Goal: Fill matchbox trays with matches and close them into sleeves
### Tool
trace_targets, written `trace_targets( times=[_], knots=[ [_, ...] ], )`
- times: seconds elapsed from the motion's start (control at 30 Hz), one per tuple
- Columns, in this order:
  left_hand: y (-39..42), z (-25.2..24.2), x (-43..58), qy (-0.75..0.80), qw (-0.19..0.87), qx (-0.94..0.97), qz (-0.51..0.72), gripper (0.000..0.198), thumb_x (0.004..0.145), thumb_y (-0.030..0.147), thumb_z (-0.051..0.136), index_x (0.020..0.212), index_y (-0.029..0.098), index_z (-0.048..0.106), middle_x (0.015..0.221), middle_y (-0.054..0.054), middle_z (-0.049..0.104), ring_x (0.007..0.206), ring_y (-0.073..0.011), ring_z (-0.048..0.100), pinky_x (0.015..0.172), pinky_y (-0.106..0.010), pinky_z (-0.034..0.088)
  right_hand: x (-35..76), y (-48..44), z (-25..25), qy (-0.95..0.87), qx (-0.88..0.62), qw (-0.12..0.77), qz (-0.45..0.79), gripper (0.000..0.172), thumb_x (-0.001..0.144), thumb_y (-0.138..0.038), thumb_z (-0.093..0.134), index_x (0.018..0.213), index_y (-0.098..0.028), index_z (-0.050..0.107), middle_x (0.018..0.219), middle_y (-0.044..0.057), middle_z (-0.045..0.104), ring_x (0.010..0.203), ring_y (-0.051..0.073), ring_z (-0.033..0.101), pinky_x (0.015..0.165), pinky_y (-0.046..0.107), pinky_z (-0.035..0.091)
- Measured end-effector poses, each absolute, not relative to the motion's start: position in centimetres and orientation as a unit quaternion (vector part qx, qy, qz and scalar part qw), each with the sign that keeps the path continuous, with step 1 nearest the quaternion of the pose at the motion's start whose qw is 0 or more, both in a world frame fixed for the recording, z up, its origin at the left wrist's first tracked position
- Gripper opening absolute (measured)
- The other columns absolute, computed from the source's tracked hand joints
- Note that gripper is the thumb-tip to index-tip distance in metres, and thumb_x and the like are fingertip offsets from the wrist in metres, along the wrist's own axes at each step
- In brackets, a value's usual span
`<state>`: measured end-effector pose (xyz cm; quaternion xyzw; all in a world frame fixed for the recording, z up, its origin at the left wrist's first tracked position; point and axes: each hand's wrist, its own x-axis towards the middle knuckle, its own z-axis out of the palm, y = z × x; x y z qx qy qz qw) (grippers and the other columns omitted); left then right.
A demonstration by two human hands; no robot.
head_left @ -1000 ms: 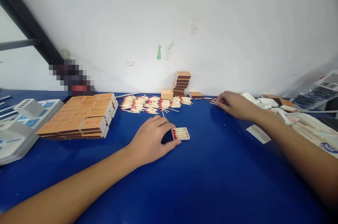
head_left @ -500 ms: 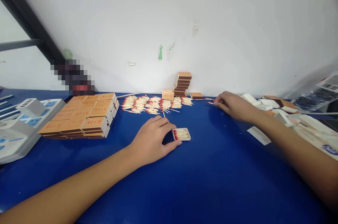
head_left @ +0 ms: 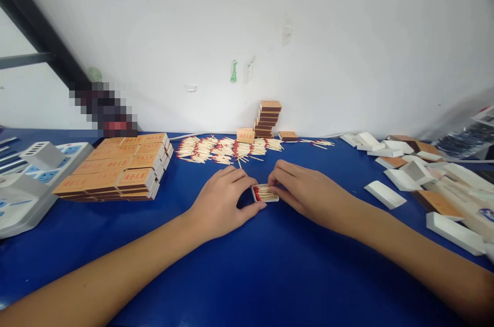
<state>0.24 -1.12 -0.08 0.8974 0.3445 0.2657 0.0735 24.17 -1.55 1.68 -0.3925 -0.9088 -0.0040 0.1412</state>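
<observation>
A small white matchbox tray [head_left: 266, 200] lies on the blue table, with several red-tipped matches [head_left: 264, 193] side by side in it. My left hand [head_left: 226, 203] grips the tray's left end between thumb and fingers. From the other side, my right hand [head_left: 304, 191] is closed in a pinch over the tray's right end, at the pale ends of the matches; its fingertips hide part of what they hold. Behind the hands, loose matches [head_left: 196, 149] lie in a long heap, and a smaller group of matches [head_left: 322, 143] is off to the right.
Orange matchboxes [head_left: 116, 165] are stacked at left, beside a white power strip [head_left: 50, 183]. Another matchbox stack [head_left: 268, 116] leans by the wall, with a single matchbox [head_left: 287, 135] near it. White trays [head_left: 385, 194] and sleeves [head_left: 436, 202] lie scattered at right.
My right hand has come from the small match group at the back right, with a match pinched, to the tray. My left hand stays on the tray.
</observation>
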Motion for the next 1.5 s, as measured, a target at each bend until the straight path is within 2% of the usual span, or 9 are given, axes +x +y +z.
trace_targets(
  times=[0.13,0.33,0.47,0.53,0.63,0.8,1.23,1.5],
  knots=[
    [-1.1,-0.2,0.3,0.343,0.075,0.898,0.265,0.027,0.093,0.039,0.076,0.110,0.018,0.071,0.104,-0.008,0.073,0.099,-0.0268,0.067,0.092,-0.045,0.054,23.9,-1.5,1.2,-0.902,-0.399,0.163,-0.012,0.013,0.105,-0.021,0.050,0.101,-0.019,0.062,0.097,0.006,0.064,0.079,0.019,0.065,0.066,0.031,0.049],
    [-1.2,0.0,0.3,0.347,0.081,0.897,0.261,0.028,0.093,0.039,0.076,0.112,0.019,0.072,0.104,-0.007,0.073,0.099,-0.0264,0.066,0.093,-0.045,0.054,25.1,-0.4,2.3,-0.894,-0.396,0.189,0.086,0.018,0.105,-0.025,0.049,0.101,-0.022,0.066,0.098,0.005,0.067,0.081,0.018,0.065,0.072,0.031,0.050],
    [-1.2,0.1,0.2,0.347,0.082,0.897,0.262,0.029,0.094,0.040,0.075,0.113,0.018,0.072,0.104,-0.008,0.072,0.099,-0.0265,0.066,0.093,-0.045,0.054,30.1,3.2,2.7,-0.833,-0.507,0.222,0.005,0.023,0.100,-0.038,0.055,0.095,-0.022,0.070,0.091,0.008,0.071,0.077,0.022,0.064,0.070,0.035,0.048],
    [-1.2,0.1,0.2,0.347,0.080,0.897,0.260,0.030,0.094,0.041,0.074,0.114,0.019,0.072,0.104,-0.008,0.072,0.099,-0.0264,0.067,0.093,-0.045,0.054,33.7,5.4,2.2,-0.789,-0.577,0.206,-0.040,0.026,0.095,-0.042,0.057,0.088,-0.021,0.071,0.090,0.010,0.072,0.075,0.025,0.064,0.067,0.037,0.046],
    [-1.2,0.0,0.2,0.349,0.080,0.897,0.258,0.029,0.094,0.042,0.074,0.114,0.020,0.072,0.104,-0.007,0.073,0.099,-0.0262,0.067,0.092,-0.044,0.054,38.3,8.0,0.9,-0.757,-0.629,0.174,-0.026,0.029,0.091,-0.047,0.061,0.091,-0.021,0.074,0.091,0.012,0.073,0.076,0.027,0.065,0.066,0.039,0.046],
    [-1.2,0.0,0.2,0.350,0.079,0.897,0.257,0.031,0.094,0.042,0.074,0.114,0.018,0.072,0.104,-0.007,0.072,0.099,-0.0260,0.067,0.092,-0.045,0.054,40.3,9.1,-0.5,-0.780,-0.604,0.161,0.003,0.035,0.093,-0.049,0.057,0.101,-0.021,0.076,0.095,0.012,0.072,0.081,0.027,0.065,0.074,0.040,0.048],
    [-1.2,0.1,0.3,0.351,0.083,0.897,0.256,0.031,0.094,0.042,0.075,0.114,0.018,0.072,0.104,-0.007,0.073,0.099,-0.0263,0.067,0.092,-0.045,0.054,40.1,9.3,-1.2,-0.781,-0.598,0.179,-0.016,0.036,0.095,-0.046,0.054,0.111,-0.019,0.073,0.094,0.011,0.070,0.080,0.026,0.065,0.074,0.040,0.049],
    [-1.2,0.1,0.2,0.353,0.080,0.897,0.254,0.029,0.094,0.042,0.074,0.113,0.020,0.072,0.104,-0.007,0.073,0.099,-0.0263,0.067,0.092,-0.044,0.054,39.8,9.3,-1.1,-0.774,-0.606,0.183,-0.002,0.032,0.093,-0.046,0.055,0.094,-0.020,0.073,0.090,0.012,0.070,0.077,0.026,0.064,0.071,0.040,0.049]
  ],
)
